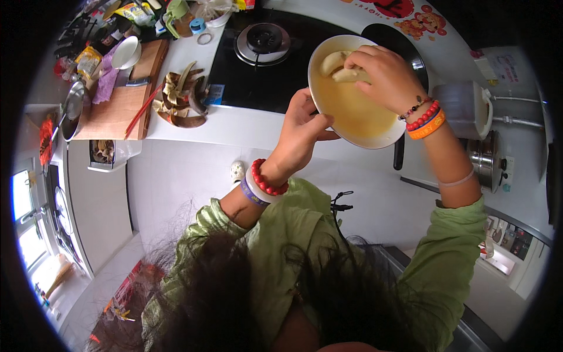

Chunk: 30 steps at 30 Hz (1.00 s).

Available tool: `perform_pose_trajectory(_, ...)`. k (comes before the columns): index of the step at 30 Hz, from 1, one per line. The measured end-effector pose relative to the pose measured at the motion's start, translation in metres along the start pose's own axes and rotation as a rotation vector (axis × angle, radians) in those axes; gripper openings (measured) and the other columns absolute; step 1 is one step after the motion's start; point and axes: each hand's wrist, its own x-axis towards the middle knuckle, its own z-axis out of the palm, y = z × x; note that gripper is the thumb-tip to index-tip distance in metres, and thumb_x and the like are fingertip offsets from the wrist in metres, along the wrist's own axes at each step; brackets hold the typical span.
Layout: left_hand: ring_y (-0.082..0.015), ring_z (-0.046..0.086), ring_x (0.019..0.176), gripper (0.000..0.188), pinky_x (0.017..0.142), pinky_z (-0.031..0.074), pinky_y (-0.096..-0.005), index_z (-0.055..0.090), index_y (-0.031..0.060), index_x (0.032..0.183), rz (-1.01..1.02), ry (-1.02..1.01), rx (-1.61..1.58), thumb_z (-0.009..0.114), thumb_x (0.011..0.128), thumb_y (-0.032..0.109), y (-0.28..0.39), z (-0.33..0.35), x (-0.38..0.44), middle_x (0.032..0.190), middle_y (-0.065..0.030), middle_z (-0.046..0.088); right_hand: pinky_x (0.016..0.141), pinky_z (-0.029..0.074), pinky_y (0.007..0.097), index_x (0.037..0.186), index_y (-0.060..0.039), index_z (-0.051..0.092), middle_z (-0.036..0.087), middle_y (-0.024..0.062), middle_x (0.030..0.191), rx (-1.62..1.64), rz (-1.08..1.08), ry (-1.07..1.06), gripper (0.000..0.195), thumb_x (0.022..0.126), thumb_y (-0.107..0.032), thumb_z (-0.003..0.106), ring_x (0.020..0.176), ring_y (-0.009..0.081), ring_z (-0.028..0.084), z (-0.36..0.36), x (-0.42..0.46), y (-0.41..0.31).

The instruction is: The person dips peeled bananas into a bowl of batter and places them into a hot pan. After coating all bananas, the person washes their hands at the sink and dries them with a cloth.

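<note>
My left hand (303,132) grips the near left rim of a white bowl (313,83), thumb over the edge. Pale yellow liquid (356,114) that looks like beaten egg fills much of it. Peeled banana pieces (333,64) lie at the bowl's far side, partly in the liquid. The fingers of my right hand (380,72) reach into the bowl and close around one banana piece; its far end is hidden under them. Beneath and behind the bowl is a black frying pan (387,35), mostly covered, its handle (399,152) pointing towards me.
The black gas hob (237,83) has a bare burner (264,39) at left. Banana peels (182,97) lie beside it. Further left are red chopsticks (143,112), a wooden cutting board (110,114) and a small white bowl (126,53). At right stand a plastic container (459,110) and a steel pot (484,160).
</note>
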Motion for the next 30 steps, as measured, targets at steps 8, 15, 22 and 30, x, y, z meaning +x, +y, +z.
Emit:
perform_pose_trajectory(8, -0.0218, 0.056, 0.100, 0.043, 0.074, 0.054, -0.0363, 0.035, 0.0053, 0.121, 0.010, 0.002, 0.006, 0.048, 0.080, 0.006, 0.009, -0.006, -0.012, 0.115, -0.0106, 0.051, 0.073, 0.047, 0.0364, 0.085, -0.0059, 0.057, 0.056, 0.0064, 0.085, -0.130, -0.249, -0.109, 0.024, 0.062, -0.003, 0.065, 0.085, 0.0267, 0.055, -0.001, 0.010, -0.012)
perform_pose_trajectory(15, -0.0224, 0.056, 0.102, 0.044, 0.075, 0.054, -0.0369, 0.035, 0.0045, 0.122, 0.036, 0.002, 0.011, 0.049, 0.080, 0.007, 0.020, -0.015, -0.018, 0.116, -0.0112, 0.051, 0.066, 0.047, 0.0319, 0.087, -0.0042, 0.054, 0.054, 0.0096, 0.082, 0.003, -0.186, -0.009, 0.026, 0.064, -0.002, 0.063, 0.073, 0.0261, 0.056, -0.035, 0.013, -0.025)
perform_pose_trajectory(22, -0.0229, 0.058, 0.099, 0.047, 0.074, 0.055, -0.0376, 0.035, 0.0025, 0.124, 0.075, 0.009, 0.003, 0.047, 0.079, 0.008, 0.032, -0.016, -0.024, 0.115, -0.0120, 0.052, 0.069, 0.046, 0.0195, 0.097, -0.0012, 0.053, 0.059, 0.0002, 0.089, 0.626, 0.160, 0.160, 0.020, 0.080, -0.001, 0.063, 0.081, 0.0051, 0.055, -0.056, -0.014, -0.007)
perform_pose_trajectory(30, -0.0206, 0.057, 0.097, 0.041, 0.073, 0.055, -0.0344, 0.033, 0.0014, 0.117, 0.083, -0.035, -0.059, 0.050, 0.080, 0.004, 0.037, -0.021, -0.030, 0.112, -0.0121, 0.052, 0.064, 0.046, 0.0185, 0.097, 0.0015, 0.055, 0.060, 0.0030, 0.086, 0.731, 0.403, 0.019, 0.024, 0.079, -0.005, 0.068, 0.077, 0.0059, 0.056, -0.037, -0.047, -0.016)
